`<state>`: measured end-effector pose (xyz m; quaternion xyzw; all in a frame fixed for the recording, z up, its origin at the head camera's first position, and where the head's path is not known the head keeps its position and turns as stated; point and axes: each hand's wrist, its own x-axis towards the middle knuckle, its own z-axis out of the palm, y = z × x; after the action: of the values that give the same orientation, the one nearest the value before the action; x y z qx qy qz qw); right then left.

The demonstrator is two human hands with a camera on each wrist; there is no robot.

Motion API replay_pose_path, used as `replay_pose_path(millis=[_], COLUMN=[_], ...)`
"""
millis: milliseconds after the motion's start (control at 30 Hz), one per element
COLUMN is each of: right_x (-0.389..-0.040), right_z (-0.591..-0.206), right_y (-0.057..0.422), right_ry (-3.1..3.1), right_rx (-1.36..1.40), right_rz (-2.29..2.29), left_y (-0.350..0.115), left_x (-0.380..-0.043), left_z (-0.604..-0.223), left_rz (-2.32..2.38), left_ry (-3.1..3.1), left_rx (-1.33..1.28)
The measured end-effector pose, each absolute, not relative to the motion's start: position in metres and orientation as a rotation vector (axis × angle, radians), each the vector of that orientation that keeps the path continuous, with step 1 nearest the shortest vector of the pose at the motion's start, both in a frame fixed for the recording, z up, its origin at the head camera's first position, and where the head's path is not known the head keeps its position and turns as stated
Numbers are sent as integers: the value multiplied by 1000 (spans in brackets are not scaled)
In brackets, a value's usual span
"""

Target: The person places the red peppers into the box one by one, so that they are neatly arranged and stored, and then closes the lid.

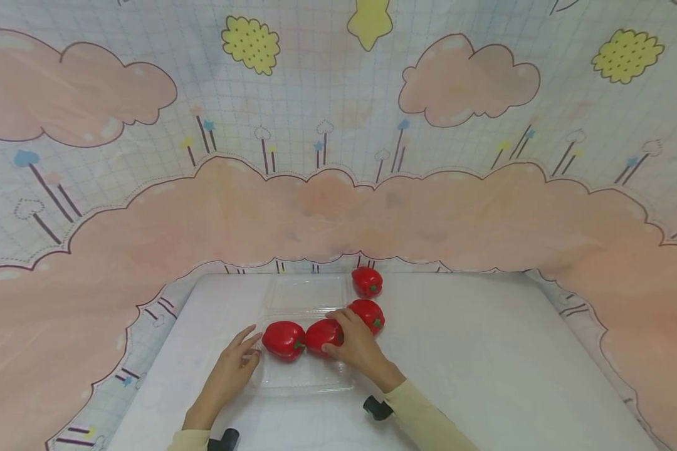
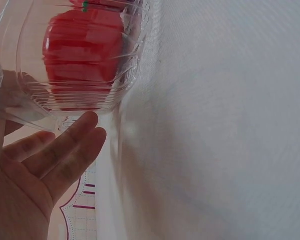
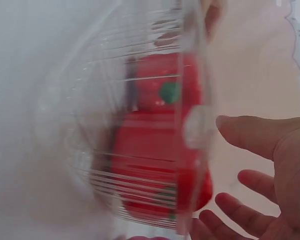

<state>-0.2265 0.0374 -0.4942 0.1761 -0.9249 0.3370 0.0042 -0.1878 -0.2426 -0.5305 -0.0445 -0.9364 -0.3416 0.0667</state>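
A clear plastic clamshell box (image 1: 310,381) lies on the white table with its lid (image 1: 307,293) folded back. Inside its base sit two red bell peppers side by side, the left pepper (image 1: 283,340) and the right pepper (image 1: 319,336). My right hand (image 1: 356,343) hovers over the right pepper; in the right wrist view its thumb and fingers are spread, apart from the blurred peppers. Beside the box's left wall is my left hand (image 1: 232,368), fingers extended. Its fingertips (image 2: 91,119) come close to the ribbed plastic; contact is unclear.
Two more red bell peppers stand outside the box to the right: a near one (image 1: 370,313), partly behind my right hand, and a far one (image 1: 367,282) by the lid. The white table (image 1: 474,351) extends to the right. A patterned cloth (image 1: 338,219) hangs behind it.
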Motion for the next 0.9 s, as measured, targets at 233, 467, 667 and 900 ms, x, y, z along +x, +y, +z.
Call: replay_pose_path(millis=[233, 467, 667, 900], right_x=[-220, -215, -208, -201], right_z=[-480, -467, -456, -445], right_y=[41, 45, 49, 55], right_ry=[-2860, -2823, -2765, -2698], right_rx=[575, 575, 601, 591], right_rz=[1042, 1067, 1108, 1170], left_y=[-243, -243, -244, -244], left_x=[-187, -187, -188, -189], left_z=[-529, -530, -532, -530], left_rz=[-1021, -1025, -1029, -1047], left_ry=[-2810, -2789, -2792, -2826], left_rx=[-145, -155, -154, -129])
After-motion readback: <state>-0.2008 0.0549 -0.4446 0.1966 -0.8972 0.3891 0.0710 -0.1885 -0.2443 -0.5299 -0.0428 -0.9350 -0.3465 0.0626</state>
